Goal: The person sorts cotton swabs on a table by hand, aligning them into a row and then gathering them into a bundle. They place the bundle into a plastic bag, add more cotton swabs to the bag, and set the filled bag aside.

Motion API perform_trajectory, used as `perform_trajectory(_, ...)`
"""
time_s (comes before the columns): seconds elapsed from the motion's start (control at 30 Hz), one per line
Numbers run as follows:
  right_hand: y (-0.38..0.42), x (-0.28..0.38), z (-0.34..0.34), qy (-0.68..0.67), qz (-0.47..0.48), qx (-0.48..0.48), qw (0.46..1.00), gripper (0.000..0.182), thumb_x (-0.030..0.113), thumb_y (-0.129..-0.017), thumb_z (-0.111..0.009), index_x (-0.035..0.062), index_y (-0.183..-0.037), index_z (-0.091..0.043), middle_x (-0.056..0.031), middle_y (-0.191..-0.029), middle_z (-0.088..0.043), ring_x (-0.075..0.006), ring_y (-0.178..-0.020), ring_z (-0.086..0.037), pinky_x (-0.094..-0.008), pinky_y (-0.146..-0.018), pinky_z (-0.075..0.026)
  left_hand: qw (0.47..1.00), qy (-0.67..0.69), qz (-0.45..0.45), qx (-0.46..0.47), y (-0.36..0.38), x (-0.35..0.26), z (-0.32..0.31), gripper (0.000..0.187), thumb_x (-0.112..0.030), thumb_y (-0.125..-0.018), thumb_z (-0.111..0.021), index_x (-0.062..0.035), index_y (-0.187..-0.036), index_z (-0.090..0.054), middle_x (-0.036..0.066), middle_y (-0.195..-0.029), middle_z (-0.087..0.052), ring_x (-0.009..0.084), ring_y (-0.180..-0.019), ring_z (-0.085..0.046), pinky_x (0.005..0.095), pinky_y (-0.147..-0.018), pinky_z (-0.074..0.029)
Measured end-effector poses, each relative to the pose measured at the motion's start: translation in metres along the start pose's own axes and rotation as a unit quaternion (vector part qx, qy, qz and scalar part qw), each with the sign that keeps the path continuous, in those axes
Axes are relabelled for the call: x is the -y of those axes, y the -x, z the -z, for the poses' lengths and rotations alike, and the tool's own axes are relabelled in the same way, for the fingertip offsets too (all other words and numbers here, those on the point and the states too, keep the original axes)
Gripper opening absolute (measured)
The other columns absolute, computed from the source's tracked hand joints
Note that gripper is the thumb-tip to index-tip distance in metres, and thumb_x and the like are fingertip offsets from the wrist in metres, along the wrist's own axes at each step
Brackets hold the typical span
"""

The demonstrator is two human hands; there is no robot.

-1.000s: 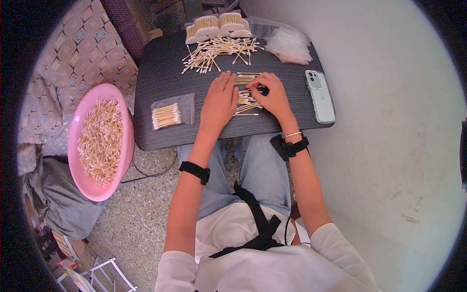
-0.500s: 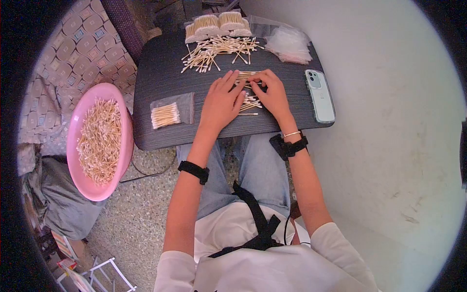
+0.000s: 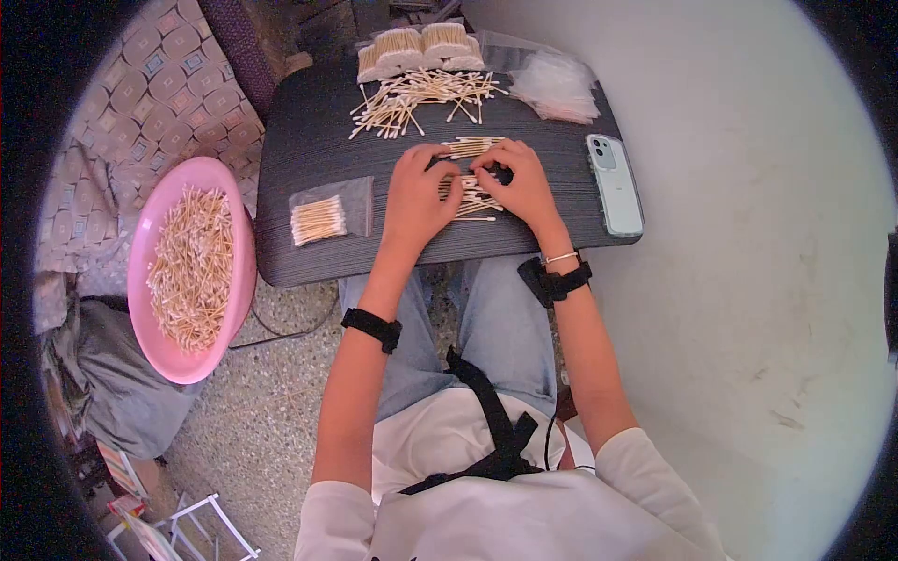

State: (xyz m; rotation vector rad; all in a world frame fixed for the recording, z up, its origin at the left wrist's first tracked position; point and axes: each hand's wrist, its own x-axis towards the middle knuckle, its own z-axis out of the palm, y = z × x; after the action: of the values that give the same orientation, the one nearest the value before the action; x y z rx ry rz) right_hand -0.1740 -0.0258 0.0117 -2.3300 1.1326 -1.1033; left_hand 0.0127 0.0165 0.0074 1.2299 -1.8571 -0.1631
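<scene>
Cotton swabs with pale wooden sticks lie between my two hands at the middle of the black table. One neat row of swabs is flanked by the fingertips of both hands. Nearer to me is a looser group of swabs. My left hand is curled, its fingers at the left ends of the swabs. My right hand is bent too, thumb and forefinger pinched close over the middle of the group. Fingers partly cover the swabs there.
Loose swabs are heaped behind my hands, with bundled swabs at the far edge. Clear plastic bags and a phone lie right; a bag of swabs lies left. A pink tub of swabs stands beside the table.
My left hand's fingers have drawn back from a flat, stretched pose into a curl. My right thumb and forefinger have shifted slightly left and nearer me. More of the swab row shows.
</scene>
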Motion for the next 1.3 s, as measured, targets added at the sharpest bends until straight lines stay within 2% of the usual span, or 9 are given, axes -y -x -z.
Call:
perform_trajectory(0.1,0.0,0.0,-0.001,0.003,-0.01,-0.001,1.0,0.013,0.013,-0.078,-0.07,0.008,-0.089,-0.072,-0.0032,-0.083,-0.063,-0.0199,-0.075,-0.053,-0.0333,-0.074,-0.043,0.999,-0.023,0.016,-0.02,0.0,0.002,-0.002,0.012,-0.01,-0.079,-0.068,-0.0034,-0.089,-0.067,0.012,-0.111,-0.063,0.033,-0.108,-0.057,0.0433,-0.095,-0.045)
perform_trajectory(0.2,-0.001,0.002,-0.001,-0.005,-0.045,0.007,0.999,0.011,0.018,-0.083,-0.068,0.0087,-0.088,-0.07,-0.0069,-0.085,-0.063,-0.0269,-0.086,-0.059,-0.0393,-0.082,-0.044,0.999,-0.034,0.021,-0.038,-0.001,0.002,-0.003,0.01,-0.009,-0.079,-0.068,-0.0025,-0.086,-0.066,0.01,-0.104,-0.063,0.0294,-0.104,-0.057,0.042,-0.09,-0.046)
perform_trajectory(0.3,-0.002,0.001,-0.002,0.005,-0.055,0.009,0.998,0.012,0.018,-0.085,-0.066,0.0081,-0.091,-0.07,-0.0069,-0.086,-0.064,-0.0265,-0.087,-0.06,-0.0391,-0.083,-0.044,0.997,-0.055,0.037,-0.044,-0.001,0.002,-0.004,0.01,-0.009,-0.081,-0.067,-0.002,-0.087,-0.066,0.01,-0.103,-0.063,0.0292,-0.102,-0.057,0.0415,-0.089,-0.046)
perform_trajectory(0.6,-0.001,-0.001,-0.004,0.021,-0.045,0.007,0.999,0.014,0.019,-0.087,-0.065,0.0088,-0.094,-0.07,-0.0069,-0.088,-0.064,-0.0269,-0.087,-0.06,-0.0395,-0.082,-0.044,0.998,-0.042,0.047,-0.011,-0.001,0.002,-0.002,0.015,-0.016,-0.082,-0.07,-0.0025,-0.087,-0.066,0.009,-0.108,-0.061,0.029,-0.106,-0.055,0.0411,-0.092,-0.044)
perform_trajectory(0.9,-0.003,0.002,-0.002,0.029,-0.037,0.018,0.999,0.015,0.02,-0.089,-0.063,0.0082,-0.095,-0.07,-0.0074,-0.09,-0.064,-0.0281,-0.091,-0.059,-0.0396,-0.083,-0.042,0.996,-0.073,0.023,-0.034,-0.004,0.002,-0.003,0.016,-0.015,-0.083,-0.068,-0.0012,-0.089,-0.064,0.009,-0.11,-0.061,0.0294,-0.106,-0.054,0.0408,-0.093,-0.043)
perform_trajectory(1.0,-0.002,0.003,-0.003,0.038,-0.022,-0.003,0.999,0.015,0.02,-0.088,-0.064,0.007,-0.094,-0.07,-0.0083,-0.091,-0.063,-0.0283,-0.09,-0.059,-0.0397,-0.082,-0.043,0.995,-0.086,0.04,-0.03,-0.004,-0.002,-0.003,0.018,-0.017,-0.084,-0.068,-0.0029,-0.094,-0.062,0.008,-0.109,-0.06,0.0281,-0.107,-0.054,0.0427,-0.097,-0.041)
perform_trajectory(1.1,-0.003,0.004,-0.004,-0.002,-0.056,-0.011,0.998,0.014,0.018,-0.088,-0.065,0.0059,-0.093,-0.069,-0.0096,-0.092,-0.063,-0.0287,-0.088,-0.06,-0.0392,-0.08,-0.045,0.987,-0.149,0.005,-0.062,-0.005,-0.005,-0.003,0.021,-0.019,-0.088,-0.065,-0.005,-0.104,-0.061,0.01,-0.112,-0.061,0.03,-0.11,-0.055,0.0455,-0.103,-0.038)
perform_trajectory(1.2,-0.003,0.006,-0.003,-0.035,-0.065,-0.034,0.997,0.013,0.016,-0.083,-0.068,0.0063,-0.093,-0.069,-0.0096,-0.089,-0.062,-0.0282,-0.085,-0.06,-0.0386,-0.079,-0.047,0.985,-0.154,0.003,-0.076,-0.006,0.0,-0.008,0.019,-0.016,-0.091,-0.061,-0.0063,-0.107,-0.059,0.01,-0.111,-0.061,0.0299,-0.109,-0.055,0.0475,-0.105,-0.036)
perform_trajectory(1.3,-0.003,0.009,0.004,-0.032,-0.029,-0.014,0.999,0.016,0.014,-0.079,-0.069,0.0074,-0.093,-0.068,-0.0093,-0.089,-0.059,-0.0271,-0.086,-0.06,-0.0382,-0.081,-0.047,0.985,-0.14,0.03,-0.092,-0.005,0.002,-0.009,0.013,-0.011,-0.091,-0.058,-0.0063,-0.103,-0.059,0.009,-0.106,-0.06,0.0265,-0.108,-0.054,0.0462,-0.106,-0.034)
